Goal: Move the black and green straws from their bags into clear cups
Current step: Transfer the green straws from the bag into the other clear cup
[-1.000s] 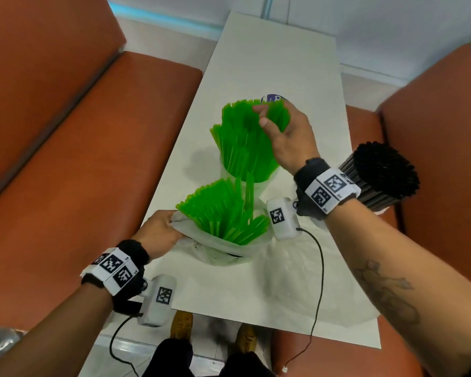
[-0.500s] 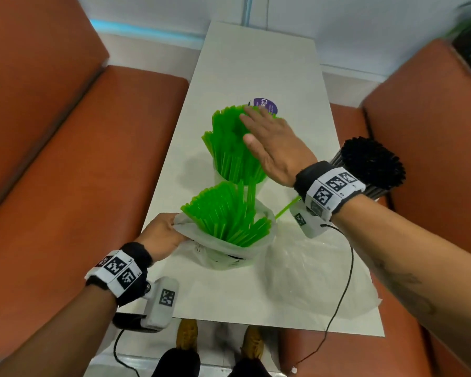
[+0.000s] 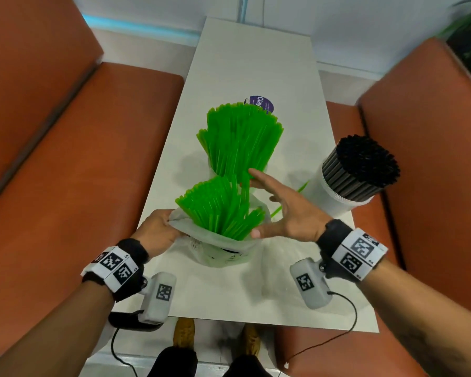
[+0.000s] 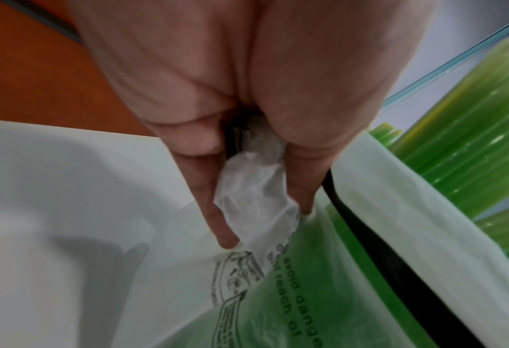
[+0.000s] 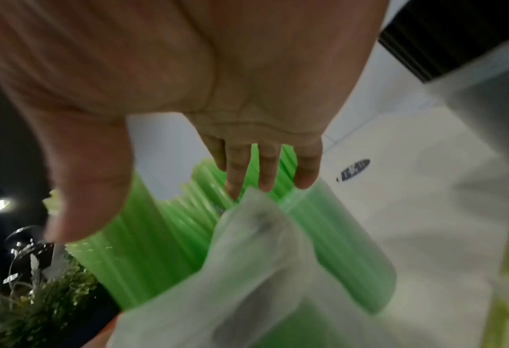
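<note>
Pinching the bag point(image 3: 201, 242) rim, the left hand point(image 3: 158, 231) is curled shut on plastic. Green straws point(image 3: 223, 208) are flanked by the right hand point(image 3: 288, 210), its fingers point(image 3: 261, 179) spread straight, thumb near. Black straws point(image 3: 365, 164) are cupped beyond them.

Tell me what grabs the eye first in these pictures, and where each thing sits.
Two bright fans of green straws stand mid-table: one in a clear cup farther away, one in a white bag nearer. The left hand pinches the bag's rim while the open right hand reaches in beside the bagged straws. At the table's right edge stands a cup of black straws.
</note>
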